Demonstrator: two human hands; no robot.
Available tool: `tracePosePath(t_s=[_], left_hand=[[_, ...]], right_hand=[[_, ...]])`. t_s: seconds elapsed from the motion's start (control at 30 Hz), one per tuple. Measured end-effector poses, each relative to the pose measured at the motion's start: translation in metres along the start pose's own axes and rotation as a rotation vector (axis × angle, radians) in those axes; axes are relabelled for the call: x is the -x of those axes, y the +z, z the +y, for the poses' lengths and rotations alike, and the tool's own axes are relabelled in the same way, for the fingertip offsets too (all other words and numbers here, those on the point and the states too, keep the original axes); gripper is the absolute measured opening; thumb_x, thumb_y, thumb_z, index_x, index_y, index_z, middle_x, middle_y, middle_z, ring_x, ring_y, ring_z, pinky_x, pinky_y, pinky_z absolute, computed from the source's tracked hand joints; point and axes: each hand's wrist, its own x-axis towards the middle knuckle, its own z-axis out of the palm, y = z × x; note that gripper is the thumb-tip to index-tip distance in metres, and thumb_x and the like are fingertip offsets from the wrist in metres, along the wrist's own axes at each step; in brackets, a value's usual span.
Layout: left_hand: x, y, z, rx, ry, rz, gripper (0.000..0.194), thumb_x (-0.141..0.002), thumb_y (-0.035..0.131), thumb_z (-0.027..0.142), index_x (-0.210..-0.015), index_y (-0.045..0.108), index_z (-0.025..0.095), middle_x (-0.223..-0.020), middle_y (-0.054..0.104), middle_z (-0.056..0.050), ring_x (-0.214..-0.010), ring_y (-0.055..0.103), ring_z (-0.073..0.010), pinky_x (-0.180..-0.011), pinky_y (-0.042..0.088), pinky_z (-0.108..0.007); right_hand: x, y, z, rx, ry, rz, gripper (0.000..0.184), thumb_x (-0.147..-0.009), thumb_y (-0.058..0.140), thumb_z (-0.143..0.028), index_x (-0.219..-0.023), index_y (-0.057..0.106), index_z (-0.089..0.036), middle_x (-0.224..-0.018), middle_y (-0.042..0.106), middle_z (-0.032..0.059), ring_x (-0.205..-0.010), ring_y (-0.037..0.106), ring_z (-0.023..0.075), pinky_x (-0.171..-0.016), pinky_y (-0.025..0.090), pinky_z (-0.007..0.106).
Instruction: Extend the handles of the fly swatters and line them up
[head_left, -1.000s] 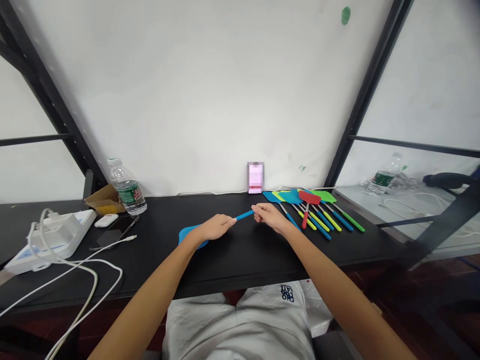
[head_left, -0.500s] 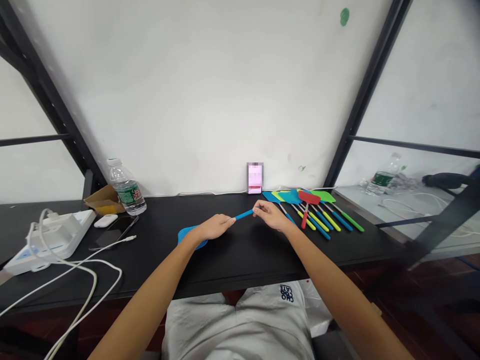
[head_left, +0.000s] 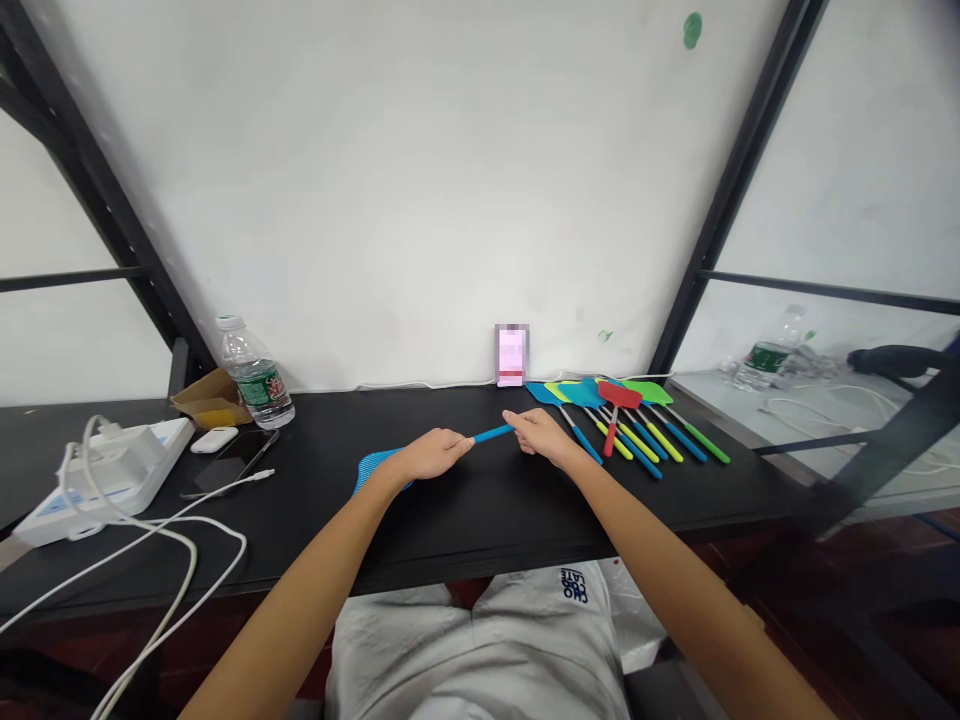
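Note:
Between my hands, above the black table, is a blue fly swatter [head_left: 492,433], its handle slanting up to the right. My left hand [head_left: 435,454] is closed round it near the lower end of the handle, and the wrist and hand cover its shaft. Part of the mesh head shows beyond my left wrist. My right hand [head_left: 536,432] pinches the handle's other end between thumb and fingers. To the right lie several fly swatters [head_left: 620,396] in blue, yellow, green and red, fanned out with their heads toward the wall.
A phone with a lit, blurred screen [head_left: 511,355] leans on the wall. At left are a water bottle [head_left: 259,378], an open cardboard box [head_left: 212,400], a white case [head_left: 214,440], a dark phone [head_left: 234,462], a power strip [head_left: 105,485] and loose white cables [head_left: 191,560].
The fingers of my right hand have shifted a little at the handle's end: raised half a second ago, lower again now. My left hand stays nearly still on the swatter.

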Motion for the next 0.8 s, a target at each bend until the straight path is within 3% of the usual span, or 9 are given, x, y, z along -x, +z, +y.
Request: tracePosePath(t_s=[0.1,0.4,0.57,0.7,0.8], left_hand=[[0.000,-0.001,0.000,0.004,0.003,0.001,0.052,-0.092,0.028,0.059,-0.064,0.044,0.018,-0.061,0.046,0.001,-0.059,0.041,-0.0133,-0.060,0.030,-0.027],[-0.001,-0.002,-0.002,0.032,-0.020,0.003,0.054,-0.090,0.027,0.064,-0.066,0.042,0.018,-0.062,0.046,0.001,-0.060,0.041,-0.0134,-0.060,0.031,-0.027],[-0.001,-0.003,-0.001,0.047,-0.029,0.004,0.056,-0.089,0.027,0.066,-0.065,0.042,0.018,-0.061,0.043,0.002,-0.059,0.040,-0.0129,-0.060,0.032,-0.027],[0.000,-0.002,0.000,0.056,-0.032,0.015,0.057,-0.088,0.027,0.068,-0.064,0.043,0.018,-0.060,0.044,0.001,-0.059,0.040,-0.0131,-0.059,0.031,-0.027],[0.000,-0.002,0.001,0.046,-0.032,0.013,0.057,-0.088,0.027,0.067,-0.064,0.043,0.018,-0.059,0.043,0.002,-0.058,0.039,-0.0130,-0.058,0.031,-0.027]], right_hand=[[0.000,0.001,-0.003,-0.063,-0.005,-0.038,0.051,-0.083,0.053,-0.059,-0.053,0.040,-0.020,-0.045,0.034,-0.0046,-0.039,0.031,0.0079,-0.045,0.027,0.026],[-0.002,-0.008,-0.002,0.063,-0.145,-0.015,0.035,-0.083,0.057,-0.051,-0.070,0.050,-0.020,-0.060,0.055,-0.0012,-0.057,0.050,0.0125,-0.059,0.039,0.026],[-0.002,-0.012,-0.001,0.074,-0.177,-0.017,0.026,-0.083,0.059,-0.045,-0.081,0.054,-0.019,-0.066,0.059,-0.0004,-0.061,0.052,0.0126,-0.058,0.038,0.025],[0.001,-0.010,-0.006,0.011,-0.128,-0.015,0.027,-0.081,0.061,-0.045,-0.083,0.053,-0.019,-0.064,0.058,-0.0009,-0.059,0.052,0.0119,-0.053,0.036,0.023],[0.003,-0.006,-0.008,-0.025,-0.046,-0.016,0.037,-0.082,0.057,-0.054,-0.075,0.052,-0.019,-0.064,0.056,-0.0003,-0.054,0.051,0.0109,-0.050,0.035,0.022]])
